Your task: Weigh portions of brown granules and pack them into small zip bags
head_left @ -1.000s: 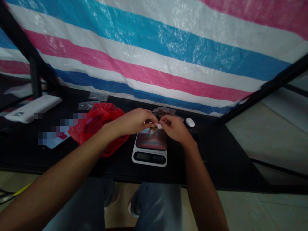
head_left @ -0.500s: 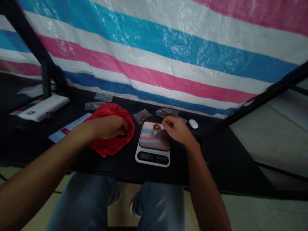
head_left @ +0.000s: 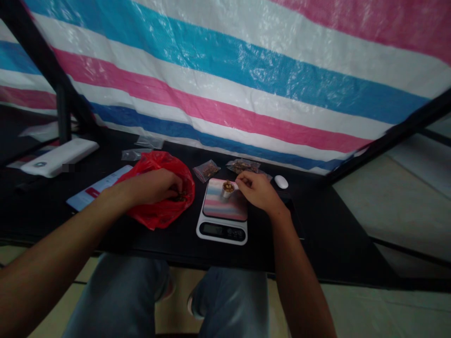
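Note:
My left hand (head_left: 165,185) reaches into an opened red plastic bag (head_left: 155,217), fingers curled and pressed together over dark, dried-looking bits (head_left: 181,196) inside. Whatever those fingers hold is hidden. On a white kitchen scale (head_left: 221,238) with a striped, shiny plate stands a small cup (head_left: 226,193), heaped with brown and yellowish pieces. Its short pale handle points right, to the pinched fingertips of my right hand (head_left: 255,188), closed on it beside the plate. The scale's display is too dim to read.
Behind the scale lie clear bags of brown pieces, one small bag (head_left: 206,171) and a larger one (head_left: 243,165). A white mouse (head_left: 281,181) lies right of them. Left are a white oblong device (head_left: 59,157), a light blue packet (head_left: 84,194) and clear bags (head_left: 136,154). Striped sheeting (head_left: 225,89) hangs behind.
My left hand has shifted slightly inside the red bag, and more of the dark bits show below its fingers. My right hand and the cup stay in place on the scale.

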The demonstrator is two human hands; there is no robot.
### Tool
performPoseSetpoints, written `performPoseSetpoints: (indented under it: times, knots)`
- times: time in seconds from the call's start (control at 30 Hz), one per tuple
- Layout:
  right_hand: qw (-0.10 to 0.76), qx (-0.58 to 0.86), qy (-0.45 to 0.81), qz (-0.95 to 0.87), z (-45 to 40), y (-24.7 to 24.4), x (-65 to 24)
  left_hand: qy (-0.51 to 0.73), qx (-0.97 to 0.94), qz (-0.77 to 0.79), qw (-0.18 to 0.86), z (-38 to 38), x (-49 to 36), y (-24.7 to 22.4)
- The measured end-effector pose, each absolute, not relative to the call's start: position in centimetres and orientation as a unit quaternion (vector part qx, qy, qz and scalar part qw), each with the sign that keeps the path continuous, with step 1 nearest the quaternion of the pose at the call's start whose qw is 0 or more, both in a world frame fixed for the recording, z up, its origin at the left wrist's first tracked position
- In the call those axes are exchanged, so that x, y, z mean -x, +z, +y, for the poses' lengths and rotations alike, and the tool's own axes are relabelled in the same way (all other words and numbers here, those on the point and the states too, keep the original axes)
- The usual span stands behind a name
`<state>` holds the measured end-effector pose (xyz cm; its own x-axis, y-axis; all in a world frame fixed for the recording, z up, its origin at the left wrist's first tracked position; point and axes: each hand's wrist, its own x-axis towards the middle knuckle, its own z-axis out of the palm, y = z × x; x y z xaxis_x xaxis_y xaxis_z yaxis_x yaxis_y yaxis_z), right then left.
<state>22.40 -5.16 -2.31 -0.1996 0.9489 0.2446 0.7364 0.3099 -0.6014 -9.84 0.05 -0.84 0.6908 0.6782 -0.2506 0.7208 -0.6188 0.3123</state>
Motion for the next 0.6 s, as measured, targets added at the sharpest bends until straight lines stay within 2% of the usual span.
performPoseSetpoints:
  times: [0.6]
  knots:
    - [0.291,0.560,0.174,-0.756,-5.1,-2.3,-22.3,0.016,-0.902,0.365,0.232,-0.1,8.1,2.1]
